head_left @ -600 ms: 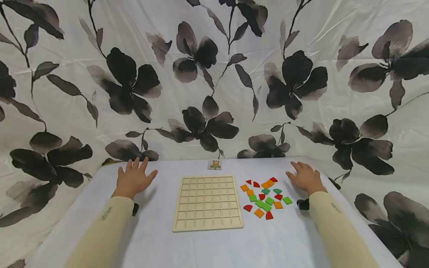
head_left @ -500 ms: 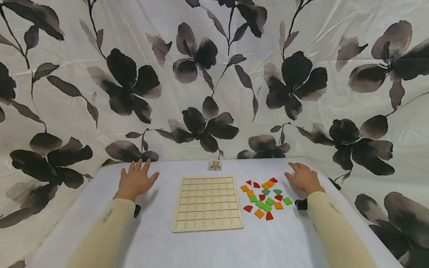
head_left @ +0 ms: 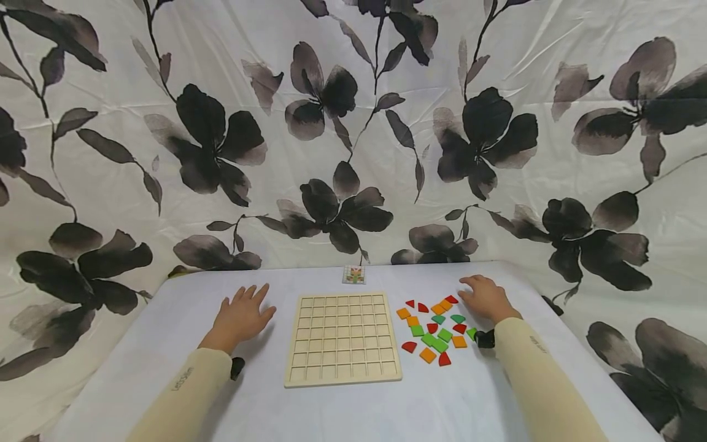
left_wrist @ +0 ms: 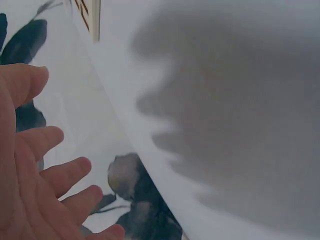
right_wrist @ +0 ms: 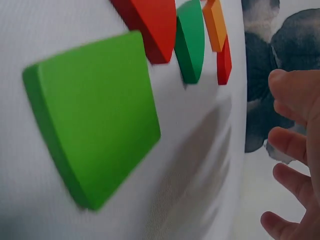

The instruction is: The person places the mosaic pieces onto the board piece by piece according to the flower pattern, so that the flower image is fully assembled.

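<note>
A: Container entry first. What does the wooden grid board (head_left: 342, 337) hold?

B: Nothing. Every square compartment of the board is bare. It lies flat on the white desk (head_left: 353, 405).

A: Where are the loose pieces?

B: The coloured tiles (head_left: 436, 325) lie on the desk just right of the board, none in a compartment. They are orange, green and red; some are squares, some have a curved edge. The right wrist view shows a green square tile (right_wrist: 95, 135) close up, with a red one (right_wrist: 150, 25), a dark green one (right_wrist: 191, 42) and an orange one (right_wrist: 216, 22) beyond it.

A: Right hand relative to the tiles?

B: The right hand (head_left: 485, 297) rests palm down at the far right edge of the tile cluster, its fingers (right_wrist: 295, 145) relaxed and spread, holding nothing. The fingertips are just beside the farthest red tile (head_left: 451, 299); I cannot tell whether they touch it.

A: Left hand?

B: The left hand (head_left: 243, 315) lies palm down on the desk left of the board, near it but apart. Its fingers (left_wrist: 47, 142) are straight and spread, and it grips nothing.

A: Anything else near the board?

B: A small picture card (head_left: 354, 274) lies on the desk just beyond the board's far edge. A floral curtain (head_left: 353, 123), black on white, hangs behind the desk.
</note>
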The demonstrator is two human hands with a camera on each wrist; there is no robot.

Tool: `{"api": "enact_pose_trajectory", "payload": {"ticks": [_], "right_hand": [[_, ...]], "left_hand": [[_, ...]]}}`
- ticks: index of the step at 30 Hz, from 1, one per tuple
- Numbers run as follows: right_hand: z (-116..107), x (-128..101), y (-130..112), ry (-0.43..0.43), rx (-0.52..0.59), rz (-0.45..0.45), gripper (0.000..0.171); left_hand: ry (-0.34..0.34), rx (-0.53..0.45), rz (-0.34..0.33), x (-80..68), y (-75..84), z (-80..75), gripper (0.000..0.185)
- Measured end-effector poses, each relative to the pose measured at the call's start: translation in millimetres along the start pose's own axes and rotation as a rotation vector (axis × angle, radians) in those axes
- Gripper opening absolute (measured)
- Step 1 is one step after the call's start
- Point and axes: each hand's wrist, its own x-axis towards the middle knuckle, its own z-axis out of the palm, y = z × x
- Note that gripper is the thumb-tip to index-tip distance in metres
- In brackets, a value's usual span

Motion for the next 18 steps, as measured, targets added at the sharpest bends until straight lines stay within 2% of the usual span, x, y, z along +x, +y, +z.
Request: {"api": "enact_pose_trajectory", "payload": {"ticks": [10, 18], "right_hand": [[10.1, 3.6, -10.0, -0.079, 0.044, 0.005, 0.037], [14.9, 4.8, -12.5, -0.134, 0.029, 0.004, 0.034]], "left_hand": [[-0.049, -0.096, 0.043, -11.1, 14.4, 15.3, 0.061], [-0.120, -0.188, 0.086, -18.3, 22.1, 29.4, 0.058]]}}
